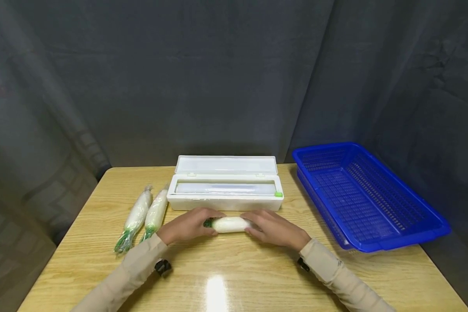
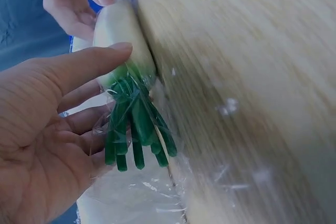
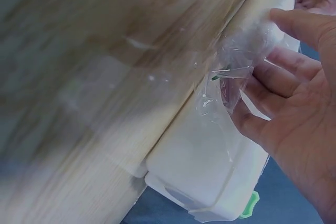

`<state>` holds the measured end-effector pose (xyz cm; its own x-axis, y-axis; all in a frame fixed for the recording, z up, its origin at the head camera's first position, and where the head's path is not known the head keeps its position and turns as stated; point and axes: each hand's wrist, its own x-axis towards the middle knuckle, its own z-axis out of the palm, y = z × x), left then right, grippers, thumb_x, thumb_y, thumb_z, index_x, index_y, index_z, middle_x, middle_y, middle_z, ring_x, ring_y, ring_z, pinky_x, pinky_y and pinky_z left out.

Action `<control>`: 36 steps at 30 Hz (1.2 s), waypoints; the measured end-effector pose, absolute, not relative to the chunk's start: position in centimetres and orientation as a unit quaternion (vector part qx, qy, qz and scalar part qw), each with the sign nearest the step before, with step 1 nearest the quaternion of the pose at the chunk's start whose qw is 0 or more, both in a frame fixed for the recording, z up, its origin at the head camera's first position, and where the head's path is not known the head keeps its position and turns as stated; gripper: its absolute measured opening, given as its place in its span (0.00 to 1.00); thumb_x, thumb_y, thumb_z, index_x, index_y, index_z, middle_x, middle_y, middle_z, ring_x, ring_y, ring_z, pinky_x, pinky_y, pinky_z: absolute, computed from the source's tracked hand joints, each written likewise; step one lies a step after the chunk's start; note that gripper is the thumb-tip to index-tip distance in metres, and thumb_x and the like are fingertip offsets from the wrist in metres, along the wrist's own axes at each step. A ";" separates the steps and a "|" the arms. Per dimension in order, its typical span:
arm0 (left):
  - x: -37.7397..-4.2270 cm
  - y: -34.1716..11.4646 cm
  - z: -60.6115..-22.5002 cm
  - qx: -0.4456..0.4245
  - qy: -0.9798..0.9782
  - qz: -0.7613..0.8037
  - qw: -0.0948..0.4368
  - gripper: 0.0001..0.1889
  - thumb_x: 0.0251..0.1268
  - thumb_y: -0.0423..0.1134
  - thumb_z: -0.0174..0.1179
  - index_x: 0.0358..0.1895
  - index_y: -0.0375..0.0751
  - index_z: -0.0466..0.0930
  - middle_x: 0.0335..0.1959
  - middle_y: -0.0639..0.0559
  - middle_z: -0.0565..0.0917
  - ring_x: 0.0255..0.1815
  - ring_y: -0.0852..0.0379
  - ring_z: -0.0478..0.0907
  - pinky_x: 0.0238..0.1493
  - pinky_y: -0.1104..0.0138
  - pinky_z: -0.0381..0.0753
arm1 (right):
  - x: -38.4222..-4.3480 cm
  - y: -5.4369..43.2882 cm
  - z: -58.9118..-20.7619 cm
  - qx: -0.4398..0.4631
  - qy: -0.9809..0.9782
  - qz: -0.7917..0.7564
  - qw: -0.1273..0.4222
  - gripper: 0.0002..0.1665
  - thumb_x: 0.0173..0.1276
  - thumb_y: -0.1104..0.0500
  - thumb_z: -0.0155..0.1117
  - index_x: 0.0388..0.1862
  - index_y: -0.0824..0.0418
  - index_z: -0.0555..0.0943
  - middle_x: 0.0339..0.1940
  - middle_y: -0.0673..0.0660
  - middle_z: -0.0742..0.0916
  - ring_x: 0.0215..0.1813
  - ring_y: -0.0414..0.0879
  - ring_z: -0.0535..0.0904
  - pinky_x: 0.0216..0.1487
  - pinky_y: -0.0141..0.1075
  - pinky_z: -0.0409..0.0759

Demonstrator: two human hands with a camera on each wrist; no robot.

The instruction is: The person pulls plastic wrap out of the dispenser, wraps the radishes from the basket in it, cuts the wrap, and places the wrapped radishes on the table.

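A white radish [image 1: 231,224] lies crosswise in front of the cling film dispenser [image 1: 225,203], with clear film around it. At its leafy end, my left hand [image 1: 193,224] holds it between thumb and fingers. The cut green stalks [image 2: 137,124] poke out past that hand inside loose film, as the left wrist view shows. My right hand [image 1: 272,229] grips the other, tapered end. In the right wrist view, crumpled film [image 3: 231,74] sticks out from that tip beside the fingers.
Two film-wrapped radishes [image 1: 138,211] lie side by side at the left. The dispenser's lid [image 1: 226,165] stands raised, a film roll [image 1: 225,188] inside and a green cutter [image 1: 278,194] at its right. A blue plastic basket [image 1: 345,203] stands at the right table edge.
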<state>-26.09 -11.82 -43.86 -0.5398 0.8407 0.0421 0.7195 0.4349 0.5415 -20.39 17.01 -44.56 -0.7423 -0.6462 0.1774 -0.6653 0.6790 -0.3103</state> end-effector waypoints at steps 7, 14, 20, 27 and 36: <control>-24.8 -11.7 -44.2 0.451 0.864 0.220 0.047 0.26 0.67 0.34 0.72 0.68 0.38 0.80 0.62 0.42 0.84 0.62 0.46 0.83 0.60 0.54 0.84 | -20.2 17.0 -44.7 0.364 -0.917 0.152 0.063 0.22 0.77 0.55 0.68 0.64 0.66 0.82 0.59 0.59 0.86 0.57 0.50 0.84 0.58 0.43 0.85; -24.5 -11.7 -44.3 0.453 0.866 0.209 0.032 0.27 0.69 0.36 0.71 0.70 0.39 0.78 0.64 0.42 0.83 0.62 0.45 0.82 0.60 0.54 0.84 | -19.8 16.6 -45.3 0.375 -0.912 0.097 0.133 0.29 0.69 0.54 0.76 0.65 0.63 0.79 0.58 0.58 0.82 0.59 0.52 0.80 0.62 0.47 0.81; -24.9 -11.8 -44.1 0.447 0.860 0.237 0.064 0.27 0.70 0.35 0.71 0.71 0.38 0.78 0.66 0.43 0.83 0.66 0.46 0.80 0.64 0.54 0.82 | -19.7 15.8 -45.9 0.393 -0.896 0.039 0.202 0.28 0.65 0.54 0.80 0.59 0.58 0.78 0.48 0.52 0.79 0.49 0.47 0.77 0.53 0.43 0.79; -24.5 -12.0 -44.1 0.466 0.856 0.224 -0.008 0.27 0.66 0.37 0.74 0.67 0.36 0.81 0.61 0.42 0.86 0.61 0.46 0.84 0.59 0.55 0.85 | -19.9 15.1 -46.1 0.385 -0.899 -0.022 0.209 0.26 0.65 0.56 0.80 0.56 0.60 0.78 0.47 0.52 0.83 0.51 0.48 0.82 0.54 0.42 0.81; -25.1 -13.2 -42.5 0.455 0.823 0.229 -0.252 0.17 0.66 0.29 0.72 0.57 0.37 0.85 0.55 0.44 0.85 0.55 0.46 0.83 0.55 0.51 0.84 | -20.1 14.9 -45.7 0.380 -0.903 -0.026 0.199 0.23 0.68 0.58 0.76 0.57 0.63 0.79 0.51 0.56 0.85 0.56 0.52 0.84 0.59 0.46 0.81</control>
<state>-25.12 -13.24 -42.50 -0.4599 0.6332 0.6225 0.8636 0.4822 0.1475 -20.15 14.94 -45.69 -0.6313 -0.6969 0.3403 -0.6762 0.7095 0.1986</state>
